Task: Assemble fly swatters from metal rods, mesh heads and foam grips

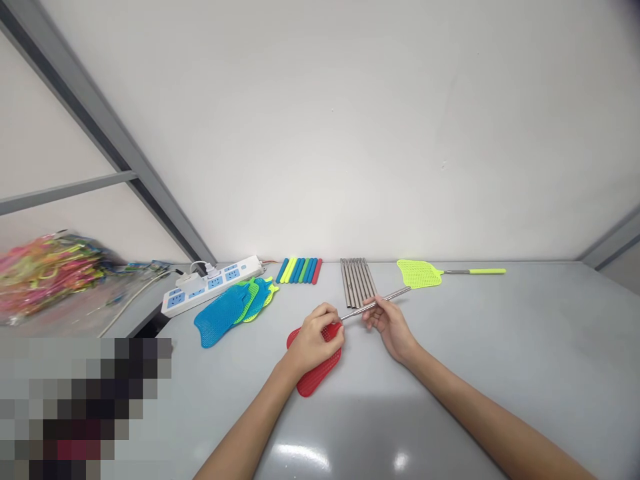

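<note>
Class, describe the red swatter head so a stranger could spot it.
On the grey table, find the row of metal rods. Nearer the viewer, under the left hand, is the swatter head: red, unlike the overlapping blue, green and yellow heads to its left.

Pale wall (350, 133), glossy grey tabletop (525, 333), apparently metal frame (116, 127)

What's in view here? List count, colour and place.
Perforated plastic swatter head: one, red, centre
Slim metal rod: one, silver, centre
Round metal tubes: several, silver, centre back
Cylindrical handles: several, blue, yellow, green, red, back
Perforated plastic heads: several, blue, green, yellow, left
Whole swatter: one, yellow-green, silver shaft, right
Rectangular power strip: one, white-blue, left
Clear bag: one, multicoloured contents, left
Smooth table: one, grey, beneath
Wall: one, white, behind
Metal bars: several, grey, both sides
Left hand: one, on red head
Right hand: one, holding rod
</note>
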